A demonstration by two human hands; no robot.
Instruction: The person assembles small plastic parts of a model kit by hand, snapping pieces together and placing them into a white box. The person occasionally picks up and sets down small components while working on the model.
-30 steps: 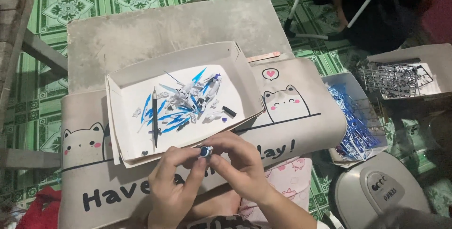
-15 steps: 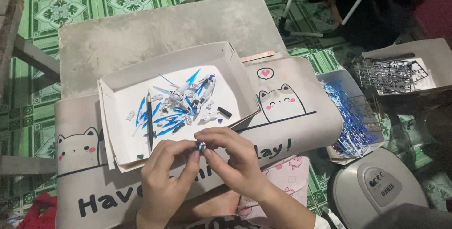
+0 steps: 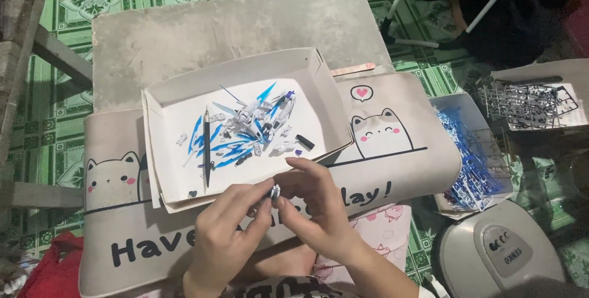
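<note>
Now my left hand and right hand have drifted slightly right, both still pinching the small white-and-blue part just below the cardboard tray (grip unchanged).

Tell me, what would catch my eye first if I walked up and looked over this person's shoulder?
Probably the two bare hands low in the middle, the left hand and right hand pinching a tiny white and blue plastic piece between their fingertips. Just above them sits a shallow white cardboard tray strewn with blue and white model parts beside a slim black hobby knife, all on a beige lap desk printed with cartoon cats.
</note>
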